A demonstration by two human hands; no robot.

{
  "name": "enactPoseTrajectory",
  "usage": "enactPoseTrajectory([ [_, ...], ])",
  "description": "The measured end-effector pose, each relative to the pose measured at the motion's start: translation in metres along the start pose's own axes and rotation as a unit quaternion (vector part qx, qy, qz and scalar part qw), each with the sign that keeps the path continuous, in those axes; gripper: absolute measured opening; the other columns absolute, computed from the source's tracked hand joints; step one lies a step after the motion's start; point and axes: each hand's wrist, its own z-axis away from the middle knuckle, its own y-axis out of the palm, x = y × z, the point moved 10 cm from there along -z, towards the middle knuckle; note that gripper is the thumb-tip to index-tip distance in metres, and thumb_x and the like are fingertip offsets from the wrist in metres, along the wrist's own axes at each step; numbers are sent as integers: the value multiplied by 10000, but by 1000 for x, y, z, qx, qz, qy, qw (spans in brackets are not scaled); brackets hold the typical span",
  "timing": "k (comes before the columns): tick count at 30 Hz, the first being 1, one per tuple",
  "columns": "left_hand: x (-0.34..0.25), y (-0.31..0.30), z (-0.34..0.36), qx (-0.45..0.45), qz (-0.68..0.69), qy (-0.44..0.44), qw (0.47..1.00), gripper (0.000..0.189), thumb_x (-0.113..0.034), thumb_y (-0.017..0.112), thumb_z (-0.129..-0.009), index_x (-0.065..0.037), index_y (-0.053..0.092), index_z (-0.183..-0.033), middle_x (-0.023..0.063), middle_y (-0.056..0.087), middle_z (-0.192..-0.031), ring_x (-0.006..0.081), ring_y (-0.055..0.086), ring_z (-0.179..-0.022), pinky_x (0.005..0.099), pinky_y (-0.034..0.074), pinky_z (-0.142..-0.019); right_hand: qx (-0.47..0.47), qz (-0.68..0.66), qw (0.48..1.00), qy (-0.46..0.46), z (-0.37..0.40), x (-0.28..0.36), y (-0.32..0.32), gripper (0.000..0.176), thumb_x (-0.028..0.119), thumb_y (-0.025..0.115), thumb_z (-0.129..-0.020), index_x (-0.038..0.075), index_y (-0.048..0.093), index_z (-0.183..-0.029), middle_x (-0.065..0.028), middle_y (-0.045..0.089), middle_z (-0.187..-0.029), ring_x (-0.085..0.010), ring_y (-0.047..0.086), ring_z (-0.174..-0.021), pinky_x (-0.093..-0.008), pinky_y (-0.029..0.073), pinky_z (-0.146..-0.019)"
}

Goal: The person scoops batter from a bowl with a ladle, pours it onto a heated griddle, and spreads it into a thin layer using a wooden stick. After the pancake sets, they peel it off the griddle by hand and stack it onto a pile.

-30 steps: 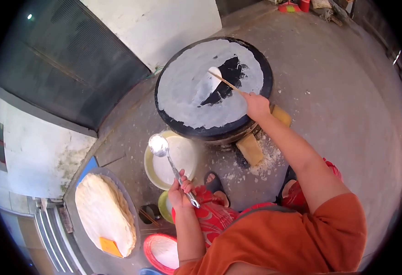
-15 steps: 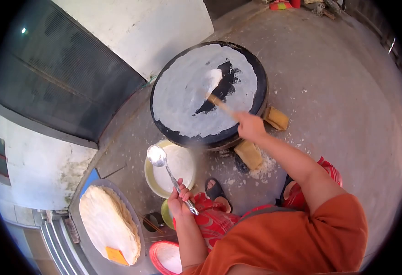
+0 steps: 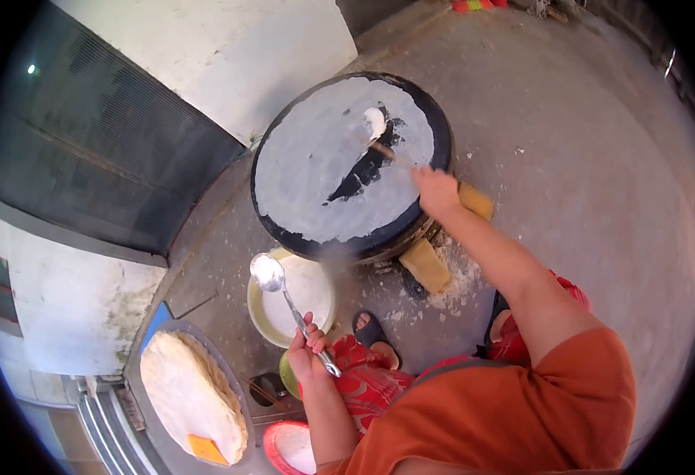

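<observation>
Batter (image 3: 300,158), thin & greyish-white, coats most of the top of a round blk griddle (image 3: 440,146), w/ a ragged dark bare strip running diag. thru it, right of ctr. Spreader (image 3: 376,123) w/ white-smeared head sits at the upper end of that strip; its wooden handle, a bit blurred, runs down to R hand (image 3: 436,192), fingers clenched round it, fist over the griddle's near-right edge. L hand (image 3: 308,354) grasps a metal ladle (image 3: 267,271) by the handle, well apart from the griddle, in front of the person's body; ladle bowl, coated white, shows over the edge of a pale-yellow basin (image 3: 256,310) of white batter just below the griddle. Two yellowish blocks (image 3: 425,267) stand by the griddle's base, w/ pale crumbs (image 3: 460,279) on the floor nearby. Left of the legs: green bowl (image 3: 289,377), partly hidden; dark container (image 3: 264,381) w/ chopsticks (image 3: 264,392) across it; red-rimmed basin (image 3: 271,445) w/ white stuff inside, cut off by the L forearm. Farther left, a stack of flatbreads (image 3: 181,388) on a grey tray (image 3: 225,366), orange scraper-like pc (image 3: 206,449) on top near its lower end.
</observation>
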Motion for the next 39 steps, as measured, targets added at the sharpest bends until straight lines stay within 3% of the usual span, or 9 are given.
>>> enactPoseTrajectory([
  [8, -3, -2, -3, 7, 17, -4, 1000, 330, -186, 324, -902, 76, 420, -1079, 83, 450, -740, 106, 384, -506, 206, 322, -406, 20, -151, 978, 144, 13, -60, 1, 322, 144, 438, -806, 130, 478, -1125, -146, 553, -993, -316, 551, -900, -398, 445, -763],
  [15, 0, 0, -2, 0, 4, -4, 1000, 336, -197, 322, -904, 74, 426, -1074, 79, 451, -734, 106, 387, -506, 205, 322, -406, 19, -267, 949, 169, -44, -123, 13, 289, 165, 412, -839, 150, 528, -1104, -169, 579, -980, -308, 548, -915, -371, 433, -785],
  [18, -1, 1, -2, -7, 8, -4, 1000, 336, -198, 323, -904, 72, 427, -1075, 77, 451, -733, 105, 388, -510, 204, 323, -408, 37, -246, 965, 83, -41, -105, -1, 271, 158, 415, -842, 140, 568, -1065, -161, 581, -992, -296, 551, -928, -358, 437, -785],
  [20, 1, -2, -2, -9, 10, -1, 1000, 335, -197, 324, -904, 71, 427, -1075, 76, 451, -732, 105, 389, -513, 204, 324, -409, 219, -346, 900, 150, -15, -100, 3, 260, 152, 420, -840, 138, 583, -1042, -145, 581, -1011, -285, 553, -937, -351, 434, -797],
  [26, 0, 1, -4, 13, -6, -1, 1000, 331, -190, 328, -900, 70, 427, -1079, 77, 451, -739, 107, 392, -518, 205, 325, -412, 56, -280, 951, 122, -14, -103, 18, 259, 200, 454, -829, 163, 584, -1049, -106, 593, -1001, -259, 564, -915, -330, 443, -772],
  [29, 5, 3, -2, 17, 8, -23, 1000, 324, -183, 334, -896, 68, 428, -1078, 77, 451, -744, 108, 391, -519, 210, 333, -420, 70, -229, 969, 61, -1, -59, 9, 241, 182, 488, -814, 156, 599, -1027, -100, 621, -884, -207, 588, -771, -296, 452, -684],
  [33, 2, -2, -3, 12, 9, -19, 1000, 324, -184, 331, -897, 66, 429, -1078, 77, 449, -742, 109, 391, -518, 211, 334, -420, 136, -229, 961, 78, 20, -64, -22, 239, 196, 485, -814, 153, 599, -1020, -114, 608, -943, -236, 585, -848, -307, 449, -741],
  [36, 0, -2, -2, 19, -32, 5, 999, 328, -171, 321, -898, 85, 409, -1085, 68, 458, -729, 100, 406, -515, 200, 346, -410, 11, -244, 951, 191, 34, -98, -6, 237, 200, 475, -819, 152, 602, -1013, -108, 606, -957, -249, 581, -867, -319, 451, -743],
  [39, 1, -2, 0, 3, -31, 1, 1000, 323, -188, 322, -900, 60, 419, -1083, 75, 446, -745, 107, 391, -519, 210, 335, -420, 59, -286, 953, 76, 32, -32, 34, 237, 207, 466, -821, 158, 606, -1006, -100, 604, -964, -260, 575, -874, -333, 452, -747],
])
